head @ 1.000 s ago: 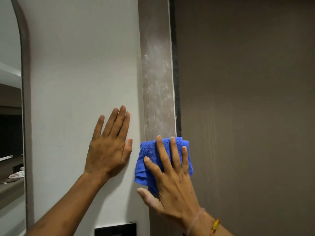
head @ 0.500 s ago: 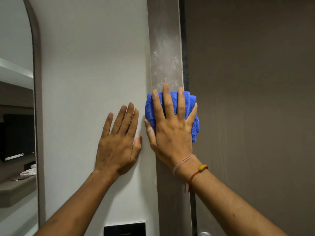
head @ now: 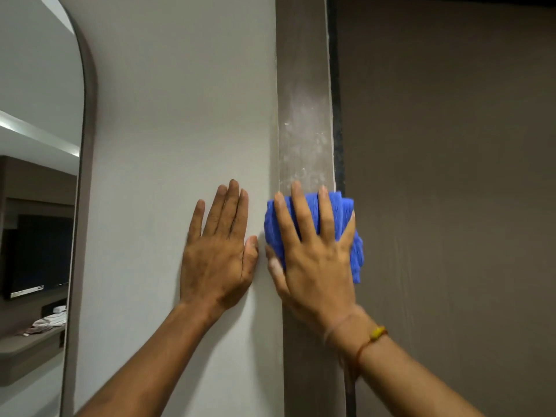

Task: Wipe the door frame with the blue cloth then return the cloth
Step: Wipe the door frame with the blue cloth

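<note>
A brown vertical door frame point(head: 304, 85) runs up the middle of the view, with whitish dust smears above my hand. My right hand point(head: 313, 254) presses the bunched blue cloth point(head: 346, 218) flat against the frame, fingers spread over it. The cloth sticks out at the fingertips and on the right side, overlapping the dark gap beside the door. My left hand point(head: 216, 251) lies flat and empty on the white wall just left of the frame, fingers pointing up.
The brown door point(head: 451, 206) fills the right side. A white wall point(head: 180, 115) lies left of the frame. At the far left an arched mirror point(head: 36, 206) reflects a room with a television and a shelf.
My right hand slid the cloth up the frame from low down to beside my left hand, then dropped slightly. My left hand stayed flat on the wall.
</note>
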{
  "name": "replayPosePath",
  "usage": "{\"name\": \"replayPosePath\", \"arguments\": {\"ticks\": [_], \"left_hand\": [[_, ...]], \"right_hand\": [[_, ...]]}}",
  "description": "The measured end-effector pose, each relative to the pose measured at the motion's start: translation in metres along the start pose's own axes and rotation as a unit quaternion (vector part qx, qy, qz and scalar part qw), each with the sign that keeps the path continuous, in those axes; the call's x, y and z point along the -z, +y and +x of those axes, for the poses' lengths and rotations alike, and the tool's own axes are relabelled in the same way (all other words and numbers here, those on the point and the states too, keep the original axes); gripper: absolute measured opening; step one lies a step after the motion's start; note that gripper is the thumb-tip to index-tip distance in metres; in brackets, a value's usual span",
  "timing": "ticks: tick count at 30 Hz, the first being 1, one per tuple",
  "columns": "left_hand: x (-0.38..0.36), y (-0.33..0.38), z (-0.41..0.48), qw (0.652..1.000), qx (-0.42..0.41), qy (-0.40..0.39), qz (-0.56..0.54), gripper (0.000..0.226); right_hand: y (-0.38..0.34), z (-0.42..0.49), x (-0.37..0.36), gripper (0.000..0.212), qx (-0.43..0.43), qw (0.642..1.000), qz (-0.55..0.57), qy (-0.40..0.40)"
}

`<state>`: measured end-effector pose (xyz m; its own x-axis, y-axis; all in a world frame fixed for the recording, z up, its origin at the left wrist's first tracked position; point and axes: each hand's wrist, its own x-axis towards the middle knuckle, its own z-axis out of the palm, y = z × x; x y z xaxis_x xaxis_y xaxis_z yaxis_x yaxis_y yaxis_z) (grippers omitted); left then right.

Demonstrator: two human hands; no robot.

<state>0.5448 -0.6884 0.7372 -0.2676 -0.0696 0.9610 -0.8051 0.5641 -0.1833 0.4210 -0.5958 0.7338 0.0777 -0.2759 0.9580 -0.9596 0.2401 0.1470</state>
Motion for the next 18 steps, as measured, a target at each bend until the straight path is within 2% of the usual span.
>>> {"name": "replayPosePath", "arguments": {"ticks": [5,9,12,18], "left_hand": [[0.001,0.001,-0.001,1.000,0.006,0.000,-0.002,0.064],[0.001,0.000,-0.001,1.000,-0.002,-0.004,-0.002,0.065],[0.002,0.000,-0.002,1.000,-0.003,-0.011,-0.007,0.065],[0.009,-0.003,0.039,0.999,0.004,0.020,-0.031,0.066]], "right_hand": [[0.004,0.056,0.012,0.072,-0.016,1.000,0.019,0.013],[-0.003,0.015,0.001,0.073,-0.032,0.999,0.020,0.028],[-0.005,-0.010,-0.003,0.071,-0.020,1.000,0.006,0.000],[0.009,0.030,0.010,0.071,0.019,1.000,0.009,-0.004]]}}
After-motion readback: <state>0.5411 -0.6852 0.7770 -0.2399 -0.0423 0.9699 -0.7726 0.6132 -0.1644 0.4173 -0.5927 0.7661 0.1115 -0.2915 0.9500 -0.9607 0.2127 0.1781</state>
